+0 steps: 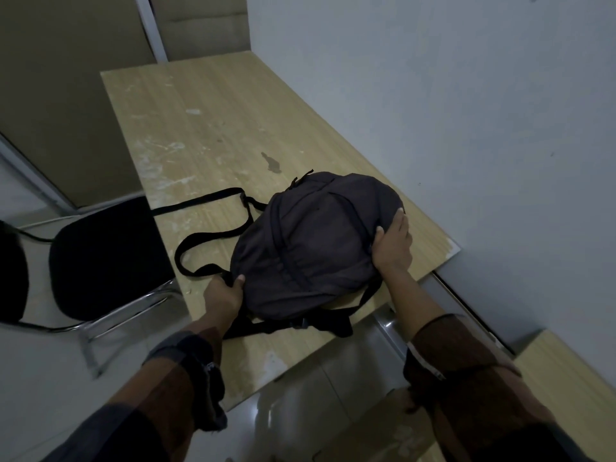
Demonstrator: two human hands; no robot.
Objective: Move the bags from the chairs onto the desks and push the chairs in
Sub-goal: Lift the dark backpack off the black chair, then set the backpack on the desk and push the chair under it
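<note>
A dark backpack (313, 248) lies flat on the near part of a light wooden desk (213, 128), its black straps trailing left across the top. My left hand (224, 295) grips the bag's lower left edge by a strap. My right hand (392, 245) clasps the bag's right side. A black padded chair (106, 258) with a chrome frame stands to the left of the desk, its seat bare and partly under the desk's edge.
A grey wall runs along the right of the desk. A brown partition panel (60, 95) stands behind the chair. A second wooden desk's corner (566, 371) shows at lower right, across a gap. Glossy tiled floor (300, 411) lies below.
</note>
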